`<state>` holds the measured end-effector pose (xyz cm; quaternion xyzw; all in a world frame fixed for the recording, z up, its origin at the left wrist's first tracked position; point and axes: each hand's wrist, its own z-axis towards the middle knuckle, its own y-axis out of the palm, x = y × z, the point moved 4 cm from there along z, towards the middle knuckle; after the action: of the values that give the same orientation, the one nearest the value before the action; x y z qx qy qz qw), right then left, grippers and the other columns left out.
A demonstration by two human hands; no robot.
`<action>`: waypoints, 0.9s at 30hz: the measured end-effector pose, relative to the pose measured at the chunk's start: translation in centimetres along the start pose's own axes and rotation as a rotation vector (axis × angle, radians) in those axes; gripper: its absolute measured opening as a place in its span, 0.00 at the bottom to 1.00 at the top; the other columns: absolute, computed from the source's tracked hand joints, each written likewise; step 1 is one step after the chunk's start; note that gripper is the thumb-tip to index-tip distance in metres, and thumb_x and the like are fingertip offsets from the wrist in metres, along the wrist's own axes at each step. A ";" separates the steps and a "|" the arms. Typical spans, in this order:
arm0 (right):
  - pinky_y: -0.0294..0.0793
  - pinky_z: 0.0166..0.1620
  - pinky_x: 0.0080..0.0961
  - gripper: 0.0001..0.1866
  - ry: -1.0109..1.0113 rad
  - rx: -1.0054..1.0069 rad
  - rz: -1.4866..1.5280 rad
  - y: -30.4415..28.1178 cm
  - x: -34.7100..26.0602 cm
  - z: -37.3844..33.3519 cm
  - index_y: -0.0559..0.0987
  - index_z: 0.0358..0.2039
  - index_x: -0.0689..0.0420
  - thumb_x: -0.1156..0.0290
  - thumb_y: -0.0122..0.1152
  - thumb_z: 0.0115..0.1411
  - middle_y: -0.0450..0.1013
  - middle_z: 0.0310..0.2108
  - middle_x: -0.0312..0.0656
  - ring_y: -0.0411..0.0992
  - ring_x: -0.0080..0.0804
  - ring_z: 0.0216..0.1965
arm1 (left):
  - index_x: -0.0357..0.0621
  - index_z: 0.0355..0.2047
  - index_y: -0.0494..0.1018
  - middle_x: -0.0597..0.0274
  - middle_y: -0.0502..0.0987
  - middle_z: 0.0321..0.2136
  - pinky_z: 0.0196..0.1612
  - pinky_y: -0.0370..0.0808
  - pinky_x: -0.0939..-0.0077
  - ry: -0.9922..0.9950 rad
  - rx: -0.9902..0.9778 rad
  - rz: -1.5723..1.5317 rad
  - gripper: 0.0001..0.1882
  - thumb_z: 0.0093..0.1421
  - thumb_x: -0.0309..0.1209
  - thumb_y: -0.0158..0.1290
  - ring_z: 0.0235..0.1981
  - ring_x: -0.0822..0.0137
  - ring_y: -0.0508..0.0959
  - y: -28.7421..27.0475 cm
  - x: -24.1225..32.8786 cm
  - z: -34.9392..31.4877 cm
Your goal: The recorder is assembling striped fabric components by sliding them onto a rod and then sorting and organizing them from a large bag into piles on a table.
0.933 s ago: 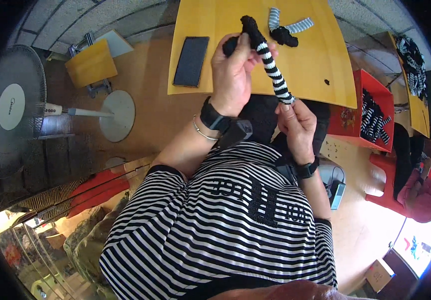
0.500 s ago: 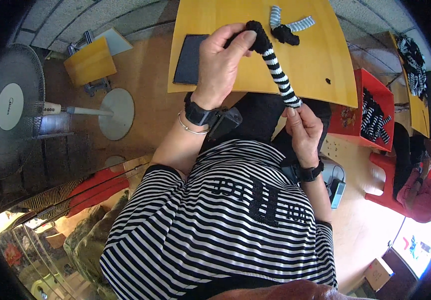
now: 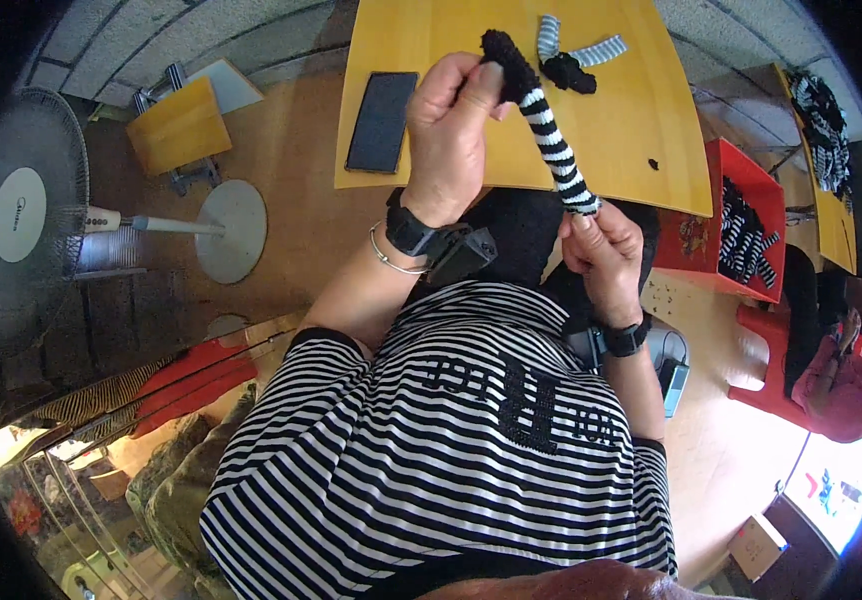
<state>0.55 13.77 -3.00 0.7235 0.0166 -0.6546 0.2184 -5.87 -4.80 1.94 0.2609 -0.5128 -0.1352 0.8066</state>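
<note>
A black-and-white striped knitted tube with a bunched black end stretches between my two hands, slanting down to the right over the near part of the yellow table. My left hand is closed on the black end, its thumb pressing on top. At the lower striped end, my right hand pinches the knit between thumb and fingers. Beyond them lies another knitted piece, grey-and-white striped with a black bunched part. A dark flat phone-like slab rests on the table beside my left hand.
A red bin holding striped knits stands right of the table. Further right are another table with a knit pile and a seated person. A fan stands at the left. A small dark scrap lies on the table.
My left hand has shifted slightly right and down, uncovering more of the dark slab. More of the tube's black end now sticks up above my fingers. My right hand stays nearly in place.
</note>
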 end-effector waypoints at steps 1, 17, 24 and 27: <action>0.53 0.19 0.14 0.12 0.001 0.000 -0.002 -0.2 0.0 -0.2 0.75 0.29 0.61 0.67 0.54 0.66 0.62 0.15 0.28 0.56 0.14 0.15 | 0.39 0.31 0.71 0.73 0.68 0.22 0.29 0.66 0.85 0.000 0.002 -0.002 0.06 0.64 0.28 0.52 0.26 0.80 0.67 -0.3 0.0 0.1; 0.50 0.19 0.15 0.12 -0.009 0.044 -0.217 -0.4 0.4 -0.5 0.73 0.29 0.61 0.68 0.51 0.67 0.59 0.14 0.28 0.53 0.14 0.15 | 0.40 0.32 0.70 0.73 0.69 0.24 0.32 0.68 0.83 0.060 -0.024 0.194 0.09 0.67 0.32 0.48 0.27 0.80 0.68 -1.4 0.3 0.2; 0.47 0.18 0.15 0.13 -0.020 0.084 0.021 -0.2 -0.1 0.0 0.73 0.29 0.62 0.67 0.49 0.67 0.56 0.14 0.27 0.50 0.14 0.13 | 0.40 0.38 0.72 0.71 0.72 0.26 0.31 0.65 0.84 0.087 -0.293 0.602 0.08 0.65 0.32 0.50 0.29 0.79 0.70 -0.3 -0.1 0.2; 0.44 0.17 0.16 0.14 0.068 -0.026 0.205 -0.1 0.6 0.3 0.72 0.28 0.61 0.66 0.47 0.68 0.53 0.13 0.26 0.47 0.15 0.12 | 0.39 0.39 0.73 0.69 0.74 0.28 0.31 0.65 0.83 0.018 -0.156 0.327 0.09 0.65 0.32 0.51 0.28 0.78 0.71 -0.6 -0.5 0.4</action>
<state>0.35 13.58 -3.60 0.7404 -0.0416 -0.6036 0.2928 -6.40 -5.18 1.39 0.1120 -0.5292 -0.0394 0.8401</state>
